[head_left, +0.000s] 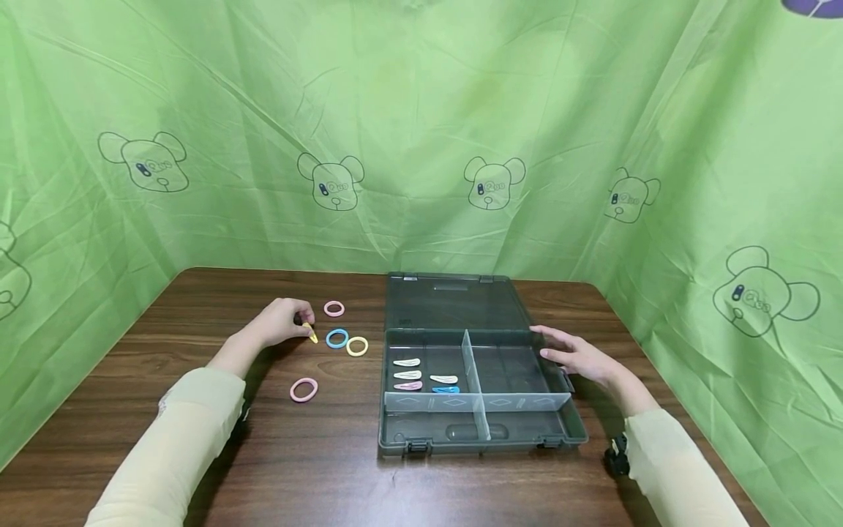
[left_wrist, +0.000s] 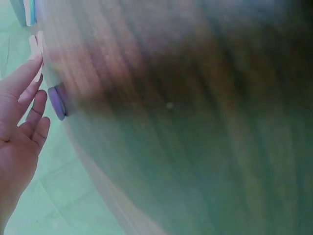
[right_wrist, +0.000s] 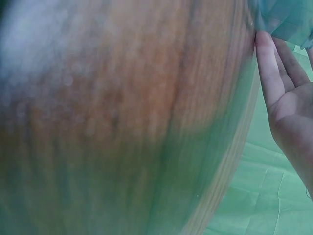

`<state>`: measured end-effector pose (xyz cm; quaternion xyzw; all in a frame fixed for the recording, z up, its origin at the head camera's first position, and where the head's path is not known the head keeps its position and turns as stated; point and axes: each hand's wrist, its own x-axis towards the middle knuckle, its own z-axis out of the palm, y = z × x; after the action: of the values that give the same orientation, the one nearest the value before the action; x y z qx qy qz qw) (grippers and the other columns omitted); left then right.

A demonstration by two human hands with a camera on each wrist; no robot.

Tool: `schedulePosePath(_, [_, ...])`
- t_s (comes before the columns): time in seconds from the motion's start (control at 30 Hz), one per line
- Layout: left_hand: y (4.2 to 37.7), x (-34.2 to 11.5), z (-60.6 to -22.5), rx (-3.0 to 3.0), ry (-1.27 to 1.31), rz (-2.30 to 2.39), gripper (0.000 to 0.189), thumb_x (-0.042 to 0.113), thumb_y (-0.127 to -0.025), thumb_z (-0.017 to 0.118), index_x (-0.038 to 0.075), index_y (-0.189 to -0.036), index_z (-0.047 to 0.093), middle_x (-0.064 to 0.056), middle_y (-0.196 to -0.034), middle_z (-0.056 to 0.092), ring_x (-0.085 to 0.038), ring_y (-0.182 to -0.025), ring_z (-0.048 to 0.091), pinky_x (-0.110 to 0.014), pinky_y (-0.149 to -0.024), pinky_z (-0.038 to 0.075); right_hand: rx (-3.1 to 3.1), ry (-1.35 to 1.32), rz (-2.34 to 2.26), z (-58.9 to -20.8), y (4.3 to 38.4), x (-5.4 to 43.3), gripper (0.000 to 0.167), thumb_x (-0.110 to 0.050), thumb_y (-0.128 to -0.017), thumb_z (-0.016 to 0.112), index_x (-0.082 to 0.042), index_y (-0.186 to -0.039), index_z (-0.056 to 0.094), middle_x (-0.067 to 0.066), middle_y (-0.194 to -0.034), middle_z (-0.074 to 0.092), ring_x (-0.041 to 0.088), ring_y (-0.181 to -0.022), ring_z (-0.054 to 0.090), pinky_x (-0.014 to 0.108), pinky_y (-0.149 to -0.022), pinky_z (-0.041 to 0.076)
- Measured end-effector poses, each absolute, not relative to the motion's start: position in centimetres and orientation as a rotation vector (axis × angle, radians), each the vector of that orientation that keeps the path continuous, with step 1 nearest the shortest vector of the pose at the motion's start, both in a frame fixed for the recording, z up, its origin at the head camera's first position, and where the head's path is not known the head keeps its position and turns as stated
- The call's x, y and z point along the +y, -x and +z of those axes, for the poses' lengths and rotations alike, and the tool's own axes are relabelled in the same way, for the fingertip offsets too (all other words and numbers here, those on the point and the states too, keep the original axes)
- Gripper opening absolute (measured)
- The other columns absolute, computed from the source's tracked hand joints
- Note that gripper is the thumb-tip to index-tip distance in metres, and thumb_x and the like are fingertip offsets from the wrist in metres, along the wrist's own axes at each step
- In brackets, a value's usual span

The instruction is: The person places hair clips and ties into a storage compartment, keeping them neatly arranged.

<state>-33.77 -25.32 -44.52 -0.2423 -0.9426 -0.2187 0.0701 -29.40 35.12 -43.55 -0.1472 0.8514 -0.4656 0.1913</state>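
My left hand [head_left: 285, 322], at the left of the table, pinches a small yellow hair clip [head_left: 313, 337] between thumb and fingertips. In the left wrist view, a purple ring-like thing [left_wrist: 57, 103] lies close by its fingers. Just right of it are a pink hair tie [head_left: 334, 309], a blue hair tie [head_left: 337, 338] and a yellow hair tie [head_left: 358, 346]; another pink hair tie [head_left: 304, 390] lies nearer. Fingers of my right hand [head_left: 582, 359] rest, fairly straight, at the right edge of a dark see-through divided box [head_left: 484, 449].
The box's lid [head_left: 454, 304] lies folded back. Inside, the rear left compartment holds white hair clips [head_left: 407, 375], a pink hair clip [head_left: 408, 386] and a blue hair clip [head_left: 446, 390]. Pale dividers [head_left: 527, 402] split the box. Green cloth [head_left: 421, 110] hangs around the wooden table [head_left: 316, 468].
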Motion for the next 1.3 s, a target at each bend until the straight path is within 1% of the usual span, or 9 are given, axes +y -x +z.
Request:
schedulePosePath(0.07, [33.7, -25.2, -44.3, -2.83, 0.749, -0.666, 0.018, 0.013, -0.069, 0.081, 0.011, -0.076, 0.065, 0.009, -0.068, 0.058, -0.013, -0.068, 0.056, -0.032, -0.067, 0.044, 2.389, 0.414, -1.314, -43.6, 29.4, 35.2, 0.057, -0.029, -0.095, 0.055, -0.025, -0.147, 0.032, 0.019, -0.149, 0.028, 0.016, -0.097, 0.052, 0.032, -0.072, 0.047])
schedulePosePath(0.23, [33.5, -25.0, -43.9, -2.822, 0.834, -0.646, 0.014, 0.012, -0.072, 0.079, 0.014, -0.074, 0.066, 0.009, -0.068, 0.058, -0.008, -0.067, 0.054, -0.028, -0.065, 0.044, 2.386, 0.414, -1.318, -43.7, 29.4, 35.3, 0.055, -0.028, -0.096, 0.054, -0.025, -0.146, 0.032, 0.02, -0.148, 0.028, 0.013, -0.091, 0.052, 0.031, -0.071, 0.047])
schedulePosePath(0.4, [33.2, -24.9, -43.8, -2.84, 0.876, -0.628, 0.012, 0.012, -0.075, 0.077, 0.016, -0.072, 0.066, 0.008, -0.07, 0.058, -0.006, -0.067, 0.051, -0.027, -0.065, 0.044, 2.38, 0.424, -1.324, -43.8, 29.5, 35.4, 0.055, -0.027, -0.096, 0.054, -0.025, -0.146, 0.032, 0.02, -0.143, 0.033, 0.009, -0.07, 0.049, 0.027, -0.062, 0.045])
schedulePosePath(0.47, [33.1, -24.8, -43.7, -2.837, 0.876, -0.616, 0.012, 0.012, -0.076, 0.076, 0.016, -0.072, 0.066, 0.009, -0.07, 0.059, -0.007, -0.068, 0.052, -0.029, -0.067, 0.044, 2.378, 0.43, -1.325, -43.8, 29.5, 35.4, 0.055, -0.027, -0.096, 0.053, -0.024, -0.147, 0.032, 0.02, -0.14, 0.033, 0.008, -0.06, 0.042, 0.027, -0.057, 0.042])
schedulePosePath(0.6, [32.8, -24.5, -43.4, -2.82, 0.857, -0.602, 0.012, 0.012, -0.077, 0.076, 0.017, -0.072, 0.066, 0.01, -0.07, 0.058, -0.009, -0.069, 0.053, -0.032, -0.069, 0.045, 2.374, 0.434, -1.33, -43.9, 29.5, 35.4, 0.055, -0.027, -0.096, 0.053, -0.024, -0.147, 0.031, 0.02, -0.139, 0.034, 0.007, -0.055, 0.036, 0.027, -0.054, 0.04])
schedulePosePath(0.7, [32.6, -24.4, -43.0, -2.809, 0.847, -0.613, 0.012, 0.011, -0.078, 0.075, 0.018, -0.073, 0.065, 0.011, -0.068, 0.057, -0.008, -0.067, 0.052, -0.032, -0.067, 0.044, 2.375, 0.423, -1.325, -44.0, 29.5, 35.4, 0.056, -0.028, -0.096, 0.054, -0.025, -0.146, 0.032, 0.02, -0.14, 0.033, 0.008, -0.059, 0.04, 0.027, -0.057, 0.042])
schedulePosePath(0.93, [31.9, -24.2, -42.2, -2.797, 0.839, -0.657, 0.01, 0.011, -0.078, 0.074, 0.016, -0.074, 0.067, 0.012, -0.065, 0.056, -0.007, -0.064, 0.05, -0.028, -0.063, 0.041, 2.382, 0.418, -1.325, -43.9, 29.5, 35.2, 0.057, -0.031, -0.095, 0.055, -0.025, -0.146, 0.032, 0.019, -0.148, 0.029, 0.018, -0.096, 0.054, 0.032, -0.074, 0.048])
schedulePosePath(1.1, [31.2, -23.7, -41.3, -2.815, 0.8, -0.692, 0.01, 0.012, -0.08, 0.073, 0.016, -0.073, 0.066, 0.01, -0.065, 0.056, -0.011, -0.064, 0.051, -0.028, -0.061, 0.041, 2.369, 0.419, -1.336, -43.9, 29.5, 35.1, 0.057, -0.032, -0.095, 0.055, -0.026, -0.146, 0.032, 0.021, -0.151, 0.025, 0.032, -0.123, 0.044, 0.041, -0.088, 0.046])
schedulePosePath(1.3, [30.6, -22.9, -40.1, -2.806, 0.783, -0.712, 0.008, 0.012, -0.081, 0.071, 0.016, -0.076, 0.066, 0.009, -0.067, 0.057, -0.01, -0.066, 0.051, -0.029, -0.064, 0.042, 2.366, 0.412, -1.334, -43.8, 29.4, 35.1, 0.057, -0.031, -0.095, 0.054, -0.026, -0.147, 0.031, 0.022, -0.152, 0.023, 0.039, -0.131, 0.034, 0.049, -0.094, 0.043])
